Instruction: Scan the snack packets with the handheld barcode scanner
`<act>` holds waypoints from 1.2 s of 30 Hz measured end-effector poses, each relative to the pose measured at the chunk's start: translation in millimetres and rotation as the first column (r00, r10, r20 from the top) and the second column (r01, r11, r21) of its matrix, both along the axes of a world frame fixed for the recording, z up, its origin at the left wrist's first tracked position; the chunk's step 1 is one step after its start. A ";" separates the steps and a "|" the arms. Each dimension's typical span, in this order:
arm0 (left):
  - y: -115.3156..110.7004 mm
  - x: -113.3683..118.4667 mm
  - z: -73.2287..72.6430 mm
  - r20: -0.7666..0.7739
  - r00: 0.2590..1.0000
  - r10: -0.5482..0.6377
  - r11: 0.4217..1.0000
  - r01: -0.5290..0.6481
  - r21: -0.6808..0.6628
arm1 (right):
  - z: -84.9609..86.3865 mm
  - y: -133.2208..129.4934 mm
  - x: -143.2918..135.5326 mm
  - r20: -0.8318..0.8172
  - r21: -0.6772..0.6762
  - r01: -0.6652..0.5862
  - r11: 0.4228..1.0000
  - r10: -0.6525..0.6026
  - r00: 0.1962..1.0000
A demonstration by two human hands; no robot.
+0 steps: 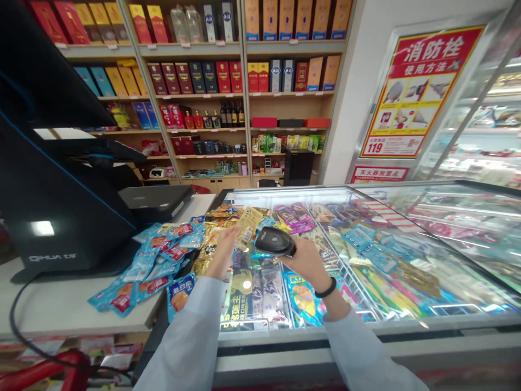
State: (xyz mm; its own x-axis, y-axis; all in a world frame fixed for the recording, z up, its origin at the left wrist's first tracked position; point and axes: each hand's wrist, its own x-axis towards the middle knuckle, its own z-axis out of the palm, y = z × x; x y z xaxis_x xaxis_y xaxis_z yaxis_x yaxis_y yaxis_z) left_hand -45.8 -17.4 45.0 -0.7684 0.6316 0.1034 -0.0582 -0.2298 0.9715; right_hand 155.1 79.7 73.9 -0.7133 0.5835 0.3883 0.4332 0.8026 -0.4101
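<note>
My left hand [226,247] pinches a gold packet [249,225] by its lower left edge, with a barcode label towards me. Right beside it, my right hand [307,263] is wrapped round a black handheld scanner [273,240], whose head points left at the packet. Both hands are above a glass-topped freezer [293,336] filled with colourful packets. More gold packets [209,239] lie under and left of my left hand. On the counter to the left is a heap of blue and red packets [157,258].
A black checkout machine [61,217] stands on the white counter [73,315] at the left, with a black box-like device [157,200] behind. Shelves [199,50] of boxes and bottles line the back. The freezer's metal front edge [366,328] runs below my forearms.
</note>
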 end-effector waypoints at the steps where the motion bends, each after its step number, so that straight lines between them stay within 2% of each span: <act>1: 2.2 2.4 -2.4 0.003 1.000 0.002 1.000 -0.003 0.003 | 0.0 0.0 -0.2 0.017 0.008 0.010 1.000 -0.010 1.000; 6: 17.2 25.1 -11.3 0.038 0.997 -0.066 0.998 0.067 -0.021 | 4.8 6.7 10.2 0.063 0.036 0.064 0.997 -0.066 0.996; 8: 25.7 36.6 -8.9 0.067 0.994 -0.089 0.995 0.091 -0.030 | 10.4 14.0 22.1 0.066 0.042 0.096 0.994 -0.099 0.993; 11: 45.4 59.2 2.2 0.090 0.986 -0.138 0.990 0.139 -0.010 | 21.4 29.6 47.3 0.060 0.033 0.185 0.982 -0.187 0.981; 15: 87.4 107.5 19.2 0.104 0.958 -0.269 0.963 0.267 0.035 | 32.8 56.0 90.2 -0.018 0.010 0.331 0.944 -0.331 0.943; 19: 135.6 170.5 23.4 0.150 0.921 -0.361 0.932 0.359 0.038 | 35.2 83.3 141.1 -0.076 -0.032 0.487 0.873 -0.488 0.870; 23: 177.5 230.8 7.8 0.165 0.880 -0.446 0.893 0.450 0.017 | 30.8 106.7 193.0 -0.087 -0.055 0.612 0.789 -0.615 0.784; 27: 209.3 277.1 -23.7 0.068 0.889 -0.454 0.880 0.459 -0.122 | 20.1 124.9 232.6 -0.059 -0.080 0.702 0.708 -0.706 0.706; 31: 226.7 298.9 -50.9 -0.236 0.889 -0.392 0.902 0.321 -0.290 | 3.9 136.0 253.0 -0.019 -0.097 0.750 0.654 -0.755 0.656; 33: 229.4 302.5 -58.1 -0.356 0.863 -0.357 0.916 0.250 -0.312 | -4.5 138.8 256.3 -0.001 -0.097 0.751 0.653 -0.755 0.656; 36: 227.6 305.4 -61.9 -0.452 0.818 -0.355 0.921 0.223 -0.319 | -14.5 141.0 255.4 0.035 -0.080 0.748 0.659 -0.748 0.663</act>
